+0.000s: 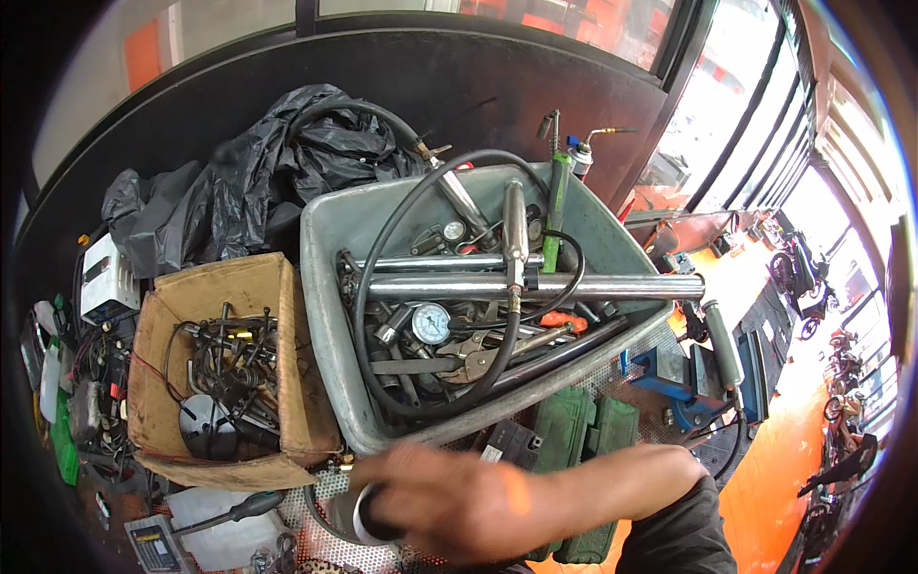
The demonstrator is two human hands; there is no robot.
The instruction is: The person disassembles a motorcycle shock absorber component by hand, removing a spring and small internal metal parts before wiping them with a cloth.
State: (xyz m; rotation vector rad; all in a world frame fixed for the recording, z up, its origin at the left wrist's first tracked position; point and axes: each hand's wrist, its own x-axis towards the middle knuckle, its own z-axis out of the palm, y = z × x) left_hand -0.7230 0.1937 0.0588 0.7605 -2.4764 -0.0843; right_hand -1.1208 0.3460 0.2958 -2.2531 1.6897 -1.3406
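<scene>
My right hand (435, 493) reaches in from the lower right, blurred by motion, over a round object (368, 517) with a pale rim and dark centre that it partly hides. I cannot make out whether it grips that object. A brass-coloured fitting on a hose (339, 464) lies just beyond my fingers. Above stand a grey plastic tub (330, 364) full of steel tubes, hoses, pliers and a pressure gauge (430, 323), and a cardboard box (306, 402) of metal parts. My left hand is not in view.
Black plastic sheeting (220, 201), a white appliance (110, 277) and cables lie at the left. Green cases (564, 430), a blue vise (660, 383) and a long-handled screwdriver (249, 507) are on the perforated bench (316, 545). Motorcycles (803, 277) stand along the right side on orange floor.
</scene>
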